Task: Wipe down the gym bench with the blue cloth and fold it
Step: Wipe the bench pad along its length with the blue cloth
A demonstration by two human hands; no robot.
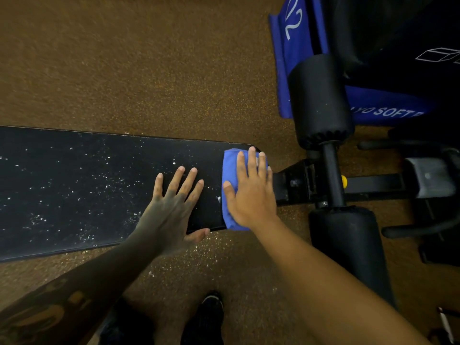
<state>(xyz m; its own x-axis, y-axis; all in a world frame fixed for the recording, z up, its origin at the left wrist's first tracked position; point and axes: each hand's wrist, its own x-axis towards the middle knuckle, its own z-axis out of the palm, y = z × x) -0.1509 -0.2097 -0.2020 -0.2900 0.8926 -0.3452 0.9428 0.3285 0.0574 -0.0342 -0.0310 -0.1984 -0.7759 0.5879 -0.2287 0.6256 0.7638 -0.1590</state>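
The black gym bench pad (87,185) runs from the left edge to the middle, speckled with white dust. A folded blue cloth (230,170) lies across the pad's narrow right end. My right hand (251,192) lies flat on top of the cloth, fingers together, pressing it onto the pad. My left hand (174,207) rests flat on the bench just left of the cloth, fingers spread, thumb over the near edge, holding nothing.
Black foam rollers (321,100) and the bench's metal frame (298,183) with a yellow knob (344,181) stand right of the pad. A blue padded block (293,58) sits at the back right. Brown speckled floor (149,58) surrounds everything; my black shoe (206,319) is below.
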